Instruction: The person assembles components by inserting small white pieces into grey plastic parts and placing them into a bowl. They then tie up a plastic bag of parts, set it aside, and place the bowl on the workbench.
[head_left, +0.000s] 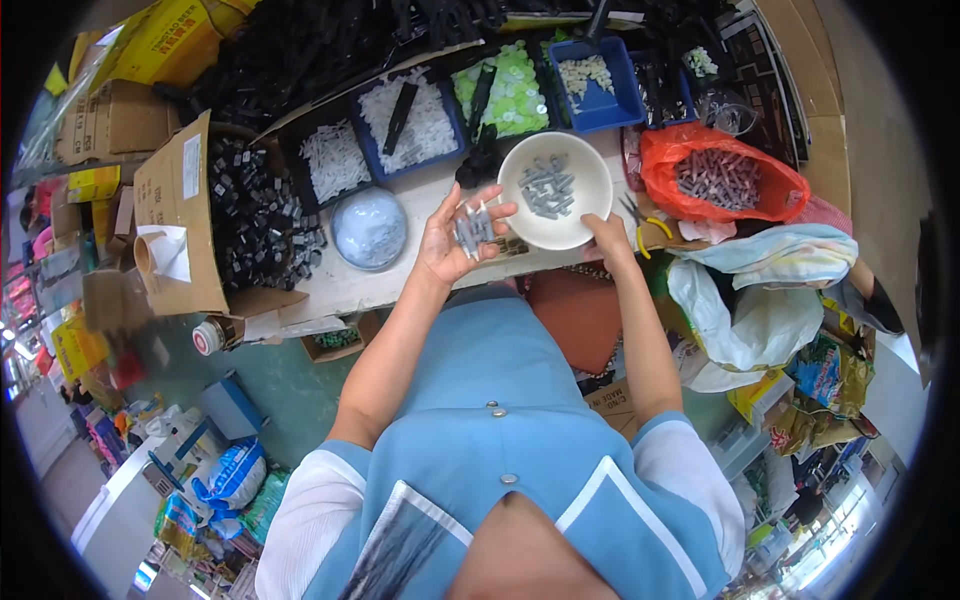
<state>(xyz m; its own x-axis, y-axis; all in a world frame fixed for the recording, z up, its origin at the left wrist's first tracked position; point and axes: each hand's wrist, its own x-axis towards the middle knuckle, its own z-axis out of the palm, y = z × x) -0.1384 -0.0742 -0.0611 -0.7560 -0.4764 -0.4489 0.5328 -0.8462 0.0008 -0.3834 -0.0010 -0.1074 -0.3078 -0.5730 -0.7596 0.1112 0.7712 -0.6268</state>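
Note:
My left hand (450,240) is turned palm up, fingers slightly curled, cradling a small pile of grey cylindrical pieces (474,232). Just right of it, my right hand (608,240) grips the lower right rim of a white bowl (575,228). More of the same grey pieces (548,187) lie in the bowl's bottom. The bowl is tilted slightly toward me above the front of the white worktable (430,272). Pliers with yellow handles (652,232) lie close to my right hand.
Along the back stand trays of white pieces (410,115), green discs (505,90) and cream bits (590,75). At left are a cardboard box of black parts (258,210) and a round bluish container (369,229). A red bag (790,195) holds more grey pieces at right.

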